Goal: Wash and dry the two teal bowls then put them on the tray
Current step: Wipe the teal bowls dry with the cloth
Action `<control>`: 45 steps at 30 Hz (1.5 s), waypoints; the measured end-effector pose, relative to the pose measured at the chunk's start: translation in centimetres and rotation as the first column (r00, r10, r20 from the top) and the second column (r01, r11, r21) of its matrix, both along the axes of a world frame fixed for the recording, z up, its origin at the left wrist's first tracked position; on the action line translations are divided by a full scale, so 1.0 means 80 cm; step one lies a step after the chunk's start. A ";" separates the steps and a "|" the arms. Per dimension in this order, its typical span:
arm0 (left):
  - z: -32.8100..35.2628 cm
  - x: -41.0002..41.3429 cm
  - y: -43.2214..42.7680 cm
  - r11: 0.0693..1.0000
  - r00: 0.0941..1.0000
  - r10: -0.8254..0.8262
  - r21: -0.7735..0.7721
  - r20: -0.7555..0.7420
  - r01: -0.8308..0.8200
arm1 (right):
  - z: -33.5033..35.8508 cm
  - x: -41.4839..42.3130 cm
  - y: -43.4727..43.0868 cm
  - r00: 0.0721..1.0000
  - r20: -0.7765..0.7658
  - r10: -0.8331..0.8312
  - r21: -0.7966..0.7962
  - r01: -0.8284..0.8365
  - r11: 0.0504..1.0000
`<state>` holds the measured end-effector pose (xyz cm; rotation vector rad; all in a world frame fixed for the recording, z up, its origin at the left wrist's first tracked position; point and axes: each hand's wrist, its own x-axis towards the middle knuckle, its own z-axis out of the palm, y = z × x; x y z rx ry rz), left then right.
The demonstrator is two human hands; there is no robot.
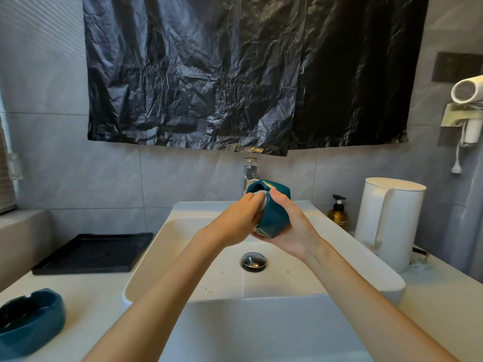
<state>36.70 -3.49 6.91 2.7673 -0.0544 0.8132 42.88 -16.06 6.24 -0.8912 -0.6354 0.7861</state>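
- Second teal bowl (28, 320): worktop's near-left corner.
- Tray (91, 254): worktop's left edge, beside the sink (183, 231).
- Right hand (292, 231) grips the first teal bowl (274, 215) over the sink; left hand (235, 218) pinches a pale pad (262, 202) inside it. Best to turn it steadily and keep it low.

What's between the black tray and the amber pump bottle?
The white sink, in the head view; over it the right hand holds a teal bowl and the left hand pinches a white pad against it.
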 end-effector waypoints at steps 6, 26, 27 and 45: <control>-0.006 -0.019 -0.008 0.850 0.955 -0.194 -0.525 -0.223 0.050 | -0.010 -0.002 0.002 0.997 0.071 -0.010 -0.067 0.014 0.998; -0.032 -0.115 -0.035 0.527 0.889 -0.116 -0.730 0.444 0.434 | 0.003 -0.052 0.034 0.981 0.164 -0.099 0.139 0.077 0.987; -0.035 -0.112 -0.038 0.611 0.885 -0.105 -0.673 0.453 0.417 | 0.004 -0.057 0.035 0.989 0.139 -0.060 0.133 0.042 0.990; -0.024 -0.255 0.085 0.613 0.798 0.556 -0.763 0.232 -0.205 | 0.003 -0.122 0.075 0.865 -0.059 0.498 0.010 -0.499 0.867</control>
